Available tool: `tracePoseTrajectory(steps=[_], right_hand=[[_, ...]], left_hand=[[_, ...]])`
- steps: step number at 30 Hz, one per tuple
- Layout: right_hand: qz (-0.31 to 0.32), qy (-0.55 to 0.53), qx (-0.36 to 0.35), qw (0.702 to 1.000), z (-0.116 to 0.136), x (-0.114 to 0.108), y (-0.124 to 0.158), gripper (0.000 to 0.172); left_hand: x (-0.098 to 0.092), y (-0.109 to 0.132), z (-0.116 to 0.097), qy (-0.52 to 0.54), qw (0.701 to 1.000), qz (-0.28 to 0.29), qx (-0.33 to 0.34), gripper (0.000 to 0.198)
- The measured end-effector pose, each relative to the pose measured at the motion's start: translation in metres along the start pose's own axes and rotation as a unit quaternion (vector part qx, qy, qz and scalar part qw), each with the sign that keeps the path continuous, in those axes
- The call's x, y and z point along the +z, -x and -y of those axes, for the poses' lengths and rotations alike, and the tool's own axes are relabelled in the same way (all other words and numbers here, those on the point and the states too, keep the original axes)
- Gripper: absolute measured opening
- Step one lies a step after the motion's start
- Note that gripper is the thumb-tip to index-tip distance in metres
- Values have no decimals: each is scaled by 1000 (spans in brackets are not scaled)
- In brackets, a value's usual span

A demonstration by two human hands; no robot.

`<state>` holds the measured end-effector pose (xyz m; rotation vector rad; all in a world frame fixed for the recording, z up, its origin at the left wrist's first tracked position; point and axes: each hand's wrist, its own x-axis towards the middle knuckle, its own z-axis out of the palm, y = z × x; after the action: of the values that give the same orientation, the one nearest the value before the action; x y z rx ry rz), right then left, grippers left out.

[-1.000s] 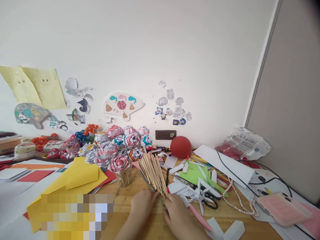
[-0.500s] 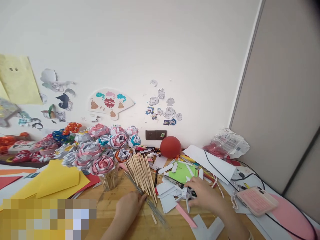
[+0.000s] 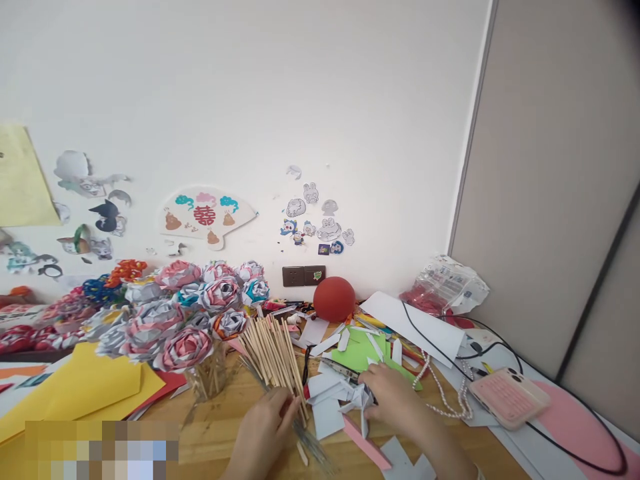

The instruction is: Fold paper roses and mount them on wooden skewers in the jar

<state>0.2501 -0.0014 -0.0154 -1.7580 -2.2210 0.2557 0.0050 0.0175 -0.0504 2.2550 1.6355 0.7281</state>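
Pale wooden sticks (image 3: 274, 350) lie fanned on the tabletop (image 3: 223, 427), their near ends beside the left hand (image 3: 267, 421) of the person I'm watching. Its fingers are bent and drawn close together at the bundle's edge; whether they pinch anything or merely rest there, I cannot tell from where I stand. Thin grey wires (image 3: 315, 448) show just past those fingertips, next to a short stick piece (image 3: 303, 454). The right hand (image 3: 391, 395) is curled narrowly over a folded white paper piece (image 3: 359, 399), touching it or just above; that grip is hidden from me too.

I see no band round the sticks, so a sideways nudge from the left wrist could roll them apart. Wires and sticks lie so close that tugging one might drag the other. Over on the right, a metal tool (image 3: 340, 368) sits among the paper scraps (image 3: 327, 415), and a careless lift could snag or crease them. The paper flowers (image 3: 186, 348) look top-heavy in their cup (image 3: 207, 379); a swinging elbow might tip it.
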Motion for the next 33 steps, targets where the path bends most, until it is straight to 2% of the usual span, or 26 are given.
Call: tracePoseTrajectory(steps=[2, 5, 9, 11, 15, 19, 22, 26, 29, 33], right_hand=[[5, -30, 3, 1000, -3, 2, -1, 28], [-34, -115, 21, 993, 3, 0, -2, 28], [-92, -238, 37, 966, 27, 4, -1, 29], [-107, -272, 11, 956, 39, 12, -1, 26], [-177, -195, -59, 963, 51, 35, -2, 24], [-262, -82, -117, 954, 52, 50, -3, 35], [-306, -58, -155, 937, 53, 53, -2, 46], [-287, -97, -197, 932, 60, 49, 3, 55], [-285, -136, -211, 925, 62, 44, 6, 49], [-330, -126, -202, 914, 59, 38, 8, 32]], left_hand=[[2, -1, 1, 48, 999, -15, 2, 35], [3, -3, 0, 160, 986, -28, -24, 38], [2, -3, -11, 347, 937, -2, -43, 47], [2, 0, -17, 398, 916, 11, -46, 55], [2, 7, -24, 457, 887, 11, -62, 55], [2, 8, -23, 514, 854, 47, -63, 56], [3, 5, -22, 502, 863, 42, -24, 58], [5, 3, -14, 485, 872, -4, -62, 57], [1, 3, -10, 445, 892, -42, -64, 57], [-9, 9, -14, 307, 949, -64, 21, 39]])
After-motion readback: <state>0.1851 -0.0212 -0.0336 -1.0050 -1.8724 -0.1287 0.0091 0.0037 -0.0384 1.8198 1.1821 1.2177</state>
